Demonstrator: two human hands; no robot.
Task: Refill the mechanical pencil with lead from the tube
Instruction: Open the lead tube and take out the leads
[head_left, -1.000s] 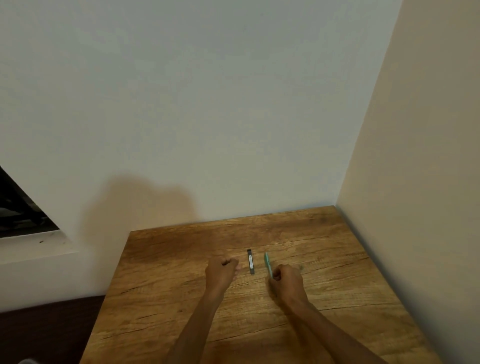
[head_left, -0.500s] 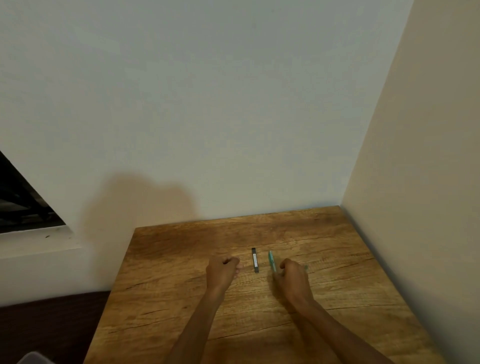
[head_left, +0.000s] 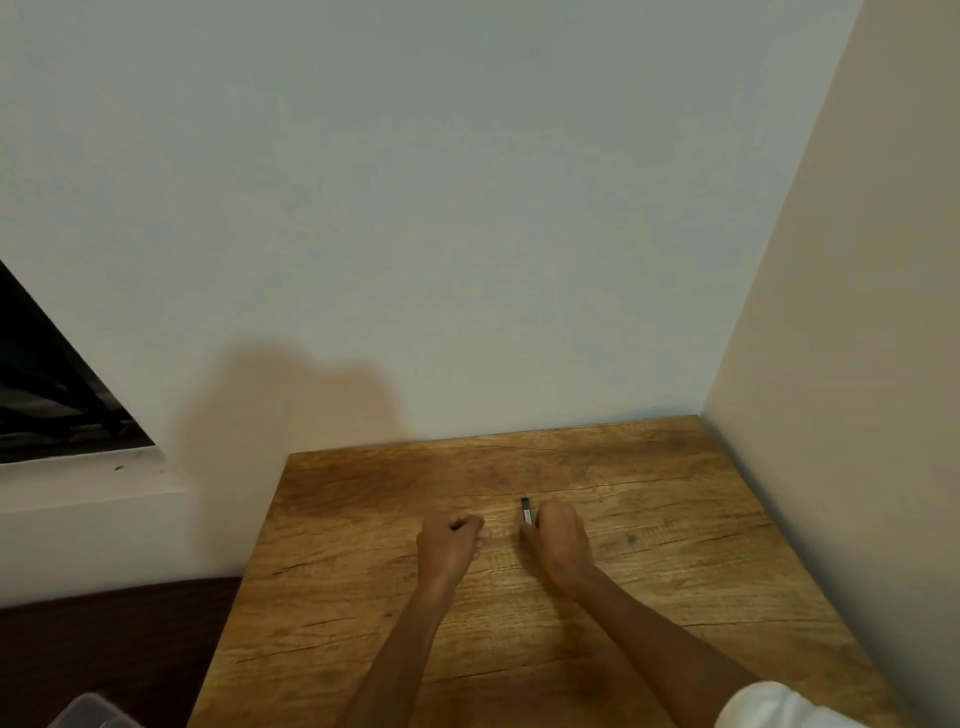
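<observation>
Though its pale label is too small to read, the lead tube (head_left: 525, 510) is slim and dark, lying on the wooden surface (head_left: 675, 571) just beside the right hand (head_left: 558, 538), whose grip cannot be told. The left hand (head_left: 451, 543) is clenched, empty.

table (head_left: 649, 597): brown woodgrain | lead tube (head_left: 525, 511): dark (pale label) | sleeve (head_left: 769, 706): white
</observation>
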